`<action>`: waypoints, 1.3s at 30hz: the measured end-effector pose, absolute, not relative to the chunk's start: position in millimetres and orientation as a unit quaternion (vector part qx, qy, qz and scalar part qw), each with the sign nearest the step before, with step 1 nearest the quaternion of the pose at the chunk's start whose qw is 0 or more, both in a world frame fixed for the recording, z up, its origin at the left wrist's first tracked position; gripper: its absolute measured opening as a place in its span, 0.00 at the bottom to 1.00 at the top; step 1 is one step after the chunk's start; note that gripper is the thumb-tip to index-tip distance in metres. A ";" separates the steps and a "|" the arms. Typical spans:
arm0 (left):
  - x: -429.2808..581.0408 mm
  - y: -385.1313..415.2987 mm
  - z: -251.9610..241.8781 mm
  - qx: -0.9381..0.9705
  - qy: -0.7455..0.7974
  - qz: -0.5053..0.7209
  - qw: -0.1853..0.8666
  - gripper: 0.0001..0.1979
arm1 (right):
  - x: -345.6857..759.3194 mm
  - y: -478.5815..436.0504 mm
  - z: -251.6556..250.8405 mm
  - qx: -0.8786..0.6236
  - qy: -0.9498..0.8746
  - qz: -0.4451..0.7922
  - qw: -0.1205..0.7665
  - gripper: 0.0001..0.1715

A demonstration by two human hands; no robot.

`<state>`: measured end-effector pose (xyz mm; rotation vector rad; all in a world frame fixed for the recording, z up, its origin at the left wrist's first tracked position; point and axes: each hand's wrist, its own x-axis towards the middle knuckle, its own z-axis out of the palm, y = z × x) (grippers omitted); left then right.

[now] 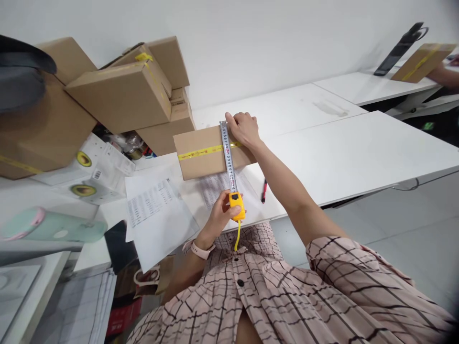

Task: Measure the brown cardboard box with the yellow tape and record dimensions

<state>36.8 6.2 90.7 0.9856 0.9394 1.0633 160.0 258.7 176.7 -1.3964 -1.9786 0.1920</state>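
Note:
My left hand (221,215) grips a yellow tape measure (236,206) near the table's front edge, thumb across its case. A yellow wrist strap hangs from the case. The pulled-out metal blade (227,153) runs away from me, across the top of a small cardboard box (201,165) sealed with yellow printed tape. At the box's far right part, my right hand (245,128) is closed over it, thumb beside the blade's end; the fingertips are partly hidden. Printed sheets (211,191) lie partly under the box. A red and black pen (264,191) rests to their right.
Larger cardboard boxes (122,95) are stacked at the back left, above white cartons with avocado pictures (102,167). More papers (158,215) and a mint bottle (68,227) are on the left. At far right, another person's arm (444,74) is beside a taped box (419,64) and dark bottle (398,50).

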 end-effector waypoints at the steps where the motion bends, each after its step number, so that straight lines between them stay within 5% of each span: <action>1: 37.0 5.9 89.3 0.433 0.416 0.468 0.649 0.30 | 158.6 258.8 176.9 -0.540 -0.762 0.075 0.348 0.39; 10: 49.2 4.3 73.5 0.454 0.441 0.453 0.628 0.30 | 156.9 272.7 163.6 -0.516 -0.763 0.061 0.385 0.33; 27: 2.9 -40.8 33.6 0.456 0.458 0.492 0.583 0.38 | 165.5 213.6 155.4 -0.513 -0.753 0.022 0.410 0.42; 39: -3.5 -45.7 16.5 0.471 0.499 0.446 0.574 0.38 | 173.4 162.0 76.4 -0.463 -0.807 0.038 0.366 0.30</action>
